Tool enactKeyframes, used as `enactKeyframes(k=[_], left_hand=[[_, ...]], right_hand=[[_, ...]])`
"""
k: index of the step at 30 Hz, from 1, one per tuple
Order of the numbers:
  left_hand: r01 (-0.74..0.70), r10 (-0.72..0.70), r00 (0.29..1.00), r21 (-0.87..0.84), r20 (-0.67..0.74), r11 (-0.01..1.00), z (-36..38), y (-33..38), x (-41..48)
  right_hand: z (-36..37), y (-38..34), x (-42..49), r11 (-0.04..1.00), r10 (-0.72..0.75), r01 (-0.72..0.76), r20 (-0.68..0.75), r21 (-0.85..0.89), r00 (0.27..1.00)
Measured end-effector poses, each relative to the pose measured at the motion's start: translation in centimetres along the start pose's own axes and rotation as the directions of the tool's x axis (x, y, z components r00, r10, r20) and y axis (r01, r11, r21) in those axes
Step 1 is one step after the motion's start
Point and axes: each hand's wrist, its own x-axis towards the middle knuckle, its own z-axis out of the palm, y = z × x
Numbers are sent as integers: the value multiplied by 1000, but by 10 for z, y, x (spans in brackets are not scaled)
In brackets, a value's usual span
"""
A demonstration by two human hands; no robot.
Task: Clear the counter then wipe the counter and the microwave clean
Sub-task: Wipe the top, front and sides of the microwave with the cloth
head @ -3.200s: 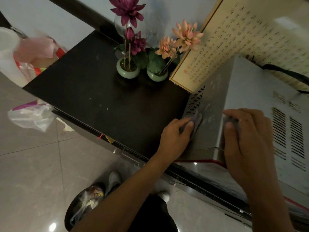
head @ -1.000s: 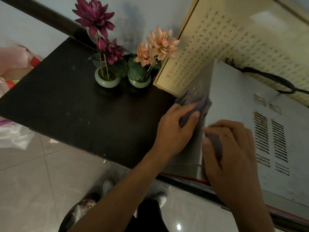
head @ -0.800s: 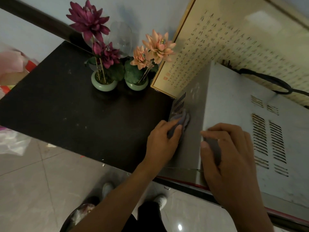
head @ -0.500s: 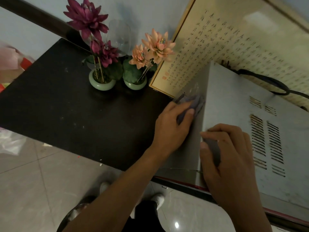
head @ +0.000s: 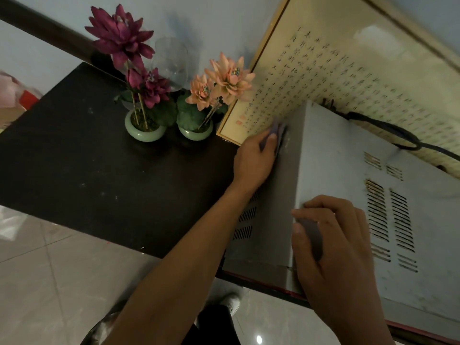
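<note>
A silver microwave (head: 331, 155) stands on the right end of the black counter (head: 82, 170). My left hand (head: 254, 160) presses a small greyish-purple cloth (head: 278, 131) against the microwave's left side wall, far back near its rear edge. My right hand (head: 333, 242) rests on the microwave's top front-left corner, fingers spread over the edge and the thumb down on the side wall, holding nothing.
Two green pots with purple flowers (head: 124, 43) and peach flowers (head: 224, 80) stand at the counter's back, with a clear glass (head: 171, 63) behind. A framed calligraphy panel (head: 348, 61) leans behind the microwave. A black cable (head: 388, 130) lies on the microwave's top.
My left hand has slid the cloth further back along the microwave's side wall, toward the framed panel. My right hand has stayed on the top corner.
</note>
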Motion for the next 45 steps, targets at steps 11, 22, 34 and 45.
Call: enactKeyframes(k=[11, 22, 34, 45], left_hand=[[-204, 202, 979, 102, 27, 974, -15, -21, -52], [-368, 368, 929, 0, 27, 930, -2, 38, 17], [-344, 354, 933, -133, 69, 930, -56, -46, -186], [41, -41, 999, -10, 31, 999, -48, -88, -197]], right_hand=[[2, 4, 1, 1000, -5, 5, 4, 2, 1000], [1, 2, 0, 1000, -10, 10, 2, 7, 1000], [0, 1, 2, 1000, -18, 18, 6, 5, 1000], [1, -1, 0, 1000, 2, -2, 1, -3, 1000]])
